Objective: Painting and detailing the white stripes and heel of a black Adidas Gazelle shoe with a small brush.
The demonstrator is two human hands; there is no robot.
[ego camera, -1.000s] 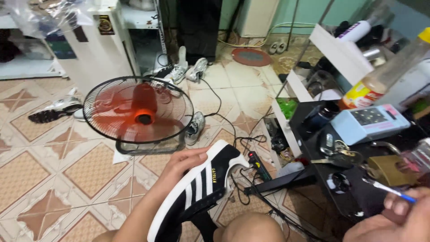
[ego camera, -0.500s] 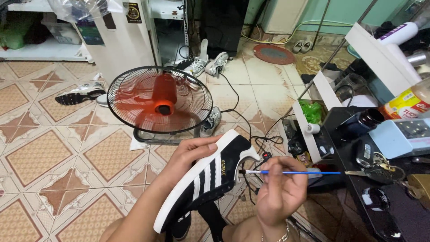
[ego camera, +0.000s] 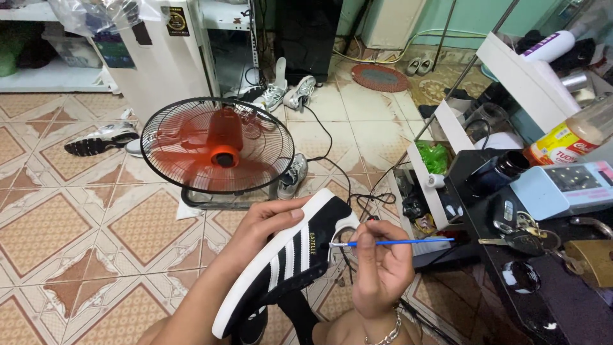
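Black suede with three white stripes fills my left hand: I hold a black sneaker by its upper, thumb lying along the top edge and the other fingers wrapped behind it out of sight, so the shoe hangs tilted over my lap with its white sole toward the floor and its heel end raised toward my other hand. My right hand sits just beside that heel, fingers pressed together and pinching a thin blue-handled brush. The brush lies nearly level, its pale tip touching the white heel tab of the sneaker and its handle pointing off to my right. A silver bracelet circles my right wrist.

Beyond the shoe, on the patterned tile floor, a floor fan with orange blades blurs inside its black cage. Grey running shoes lie behind it near a white cabinet, and another pair lies to its left. A black cable trails across the tiles toward me.

To my right stands a dark bench carrying a bunch of keys, a pale blue calculator, a brass padlock and a plastic bottle with a yellow label.
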